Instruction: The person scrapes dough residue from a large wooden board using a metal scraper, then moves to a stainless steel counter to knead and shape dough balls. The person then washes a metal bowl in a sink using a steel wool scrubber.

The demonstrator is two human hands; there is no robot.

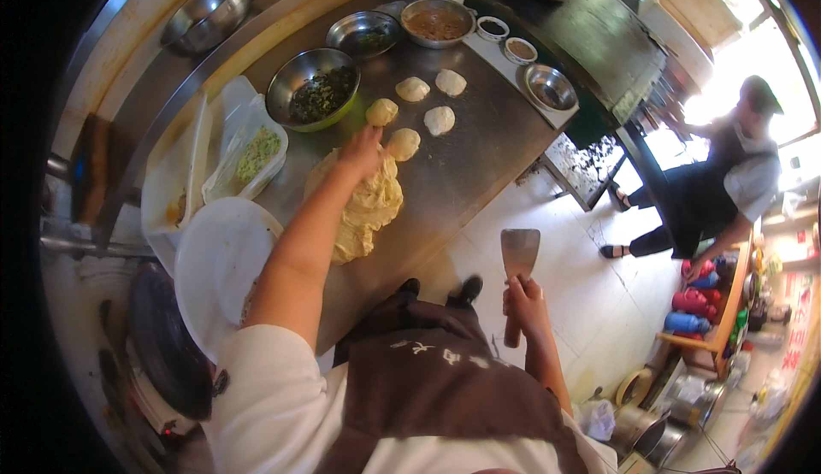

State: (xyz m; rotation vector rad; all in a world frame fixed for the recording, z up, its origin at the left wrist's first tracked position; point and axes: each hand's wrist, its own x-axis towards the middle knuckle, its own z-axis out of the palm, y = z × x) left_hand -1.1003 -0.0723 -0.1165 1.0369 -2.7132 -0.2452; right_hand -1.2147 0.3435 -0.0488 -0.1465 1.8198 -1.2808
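Observation:
My left hand point(362, 151) reaches over a large soft mass of dough point(369, 208) on the steel worktop point(474, 153). Its fingertips come up to the near side of a round dough ball point(382, 112); whether they touch it is hard to tell. A second ball point(404, 145) lies just right of the hand. Farther back are three flatter, floured dough pieces, among them one piece point(439, 121) nearest the balls. Off the worktop's front edge, my right hand point(527, 304) grips the handle of a metal scraper point(521, 249), blade pointing away from me.
A bowl of chopped greens point(314, 92), another steel bowl point(364, 33) and a bowl of brownish filling point(438, 24) line the back. At left stand a bagged tub of shredded vegetables point(256, 153) and a white round lid point(224, 269). A co-worker point(718, 172) stands at right beside a griddle point(577, 38).

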